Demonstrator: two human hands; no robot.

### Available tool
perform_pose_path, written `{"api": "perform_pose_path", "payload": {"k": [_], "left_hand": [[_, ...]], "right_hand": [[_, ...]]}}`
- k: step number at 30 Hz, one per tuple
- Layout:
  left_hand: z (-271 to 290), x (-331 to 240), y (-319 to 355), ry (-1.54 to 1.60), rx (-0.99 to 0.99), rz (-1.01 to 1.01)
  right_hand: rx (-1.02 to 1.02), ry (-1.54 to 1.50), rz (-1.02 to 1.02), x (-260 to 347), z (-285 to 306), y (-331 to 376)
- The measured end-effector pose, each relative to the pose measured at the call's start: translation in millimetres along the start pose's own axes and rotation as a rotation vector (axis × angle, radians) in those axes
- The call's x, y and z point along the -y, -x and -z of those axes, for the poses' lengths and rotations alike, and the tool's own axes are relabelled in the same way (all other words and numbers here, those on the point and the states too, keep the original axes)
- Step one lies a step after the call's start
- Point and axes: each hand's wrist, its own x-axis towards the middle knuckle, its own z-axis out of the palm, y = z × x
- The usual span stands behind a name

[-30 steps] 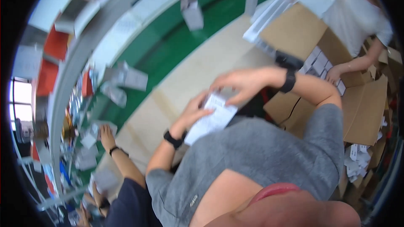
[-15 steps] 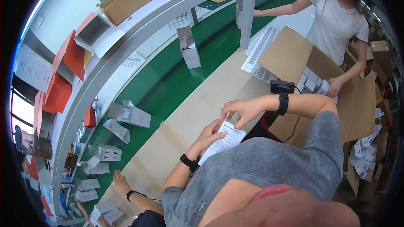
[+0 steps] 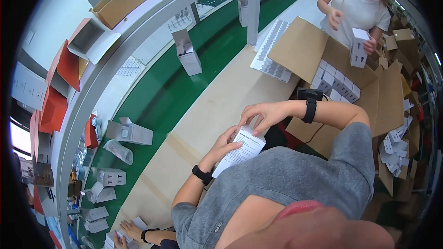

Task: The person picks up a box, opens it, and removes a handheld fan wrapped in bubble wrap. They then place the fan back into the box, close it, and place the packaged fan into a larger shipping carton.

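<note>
A white carton box [image 3: 241,151] with printed text on its upper face is tilted close against my grey shirt. My left hand [image 3: 224,146] is closed around its left side, the thumb lying across the printed face. At the box's far end, my right hand [image 3: 262,115] bends over the top edge, its fingertips pressed onto the end of the box. Whether a flap lies under those fingers is hidden. Both of my wrists wear black bands.
A large open cardboard carton [image 3: 369,80] holding rows of white boxes stands to my right. Behind it a co-worker holds a white box [image 3: 359,48]. Open boxes [image 3: 188,60] stand on the green belt [image 3: 152,97]. Another worker's hands [image 3: 131,233] are at lower left.
The co-worker's hand has left the carton and now holds up a white box; their other arm has drawn back. The lower-left worker's hand moved onto boxes. My hands stay on the same box.
</note>
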Motion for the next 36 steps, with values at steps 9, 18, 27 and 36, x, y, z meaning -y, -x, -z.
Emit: {"api": "perform_pose_path", "payload": {"k": [9,18,27,36], "left_hand": [[-7.2,12.6,-18.8,-0.23,-0.114,0.026],[-14.5,-18.3,-18.7,-0.548,-0.067,0.135],[-18.7,-10.5,-34.5,-0.341,-0.119,0.203],[-21.1,-25.8,-54.7,-0.506,-0.006,0.266]], "right_hand": [[0.026,0.141,0.022,-10.8,7.7,6.2],[0.209,0.198,0.069,-10.5,16.5,8.2],[0.041,0.243,0.159,-30.2,23.2,21.6],[0.058,0.322,0.062,-28.6,25.3,35.1]]}}
